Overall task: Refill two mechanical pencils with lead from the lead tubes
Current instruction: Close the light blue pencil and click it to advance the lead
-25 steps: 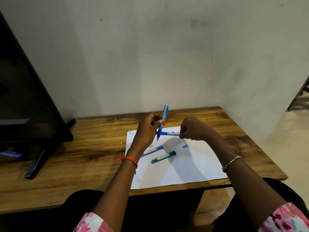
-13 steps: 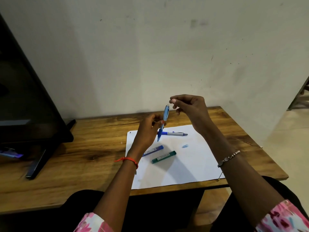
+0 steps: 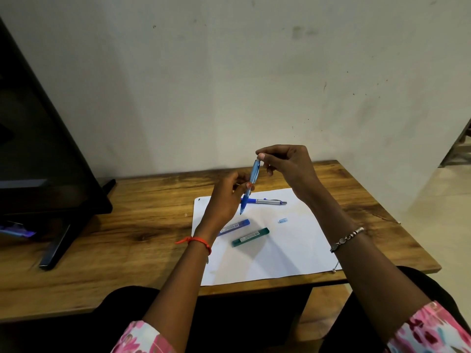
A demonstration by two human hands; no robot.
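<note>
My left hand (image 3: 225,197) holds a light blue mechanical pencil (image 3: 252,179) nearly upright, tip down, above the white paper sheet (image 3: 275,256). My right hand (image 3: 285,163) pinches at the pencil's top end with thumb and forefinger; what it pinches is too small to tell. A second pencil, silver with a blue grip (image 3: 267,201), lies flat on the paper behind the hands. A blue lead tube (image 3: 235,226) and a green lead tube (image 3: 251,237) lie side by side on the paper. A small pale blue cap (image 3: 283,220) rests to their right.
The paper lies on a wooden table (image 3: 132,225) against a pale wall. A dark monitor on a stand (image 3: 38,161) fills the table's left side. The table's right edge drops to a tiled floor.
My right hand rose from the silver pencil on the paper to the top of the light blue pencil. The left hand kept the pencil in about the same place.
</note>
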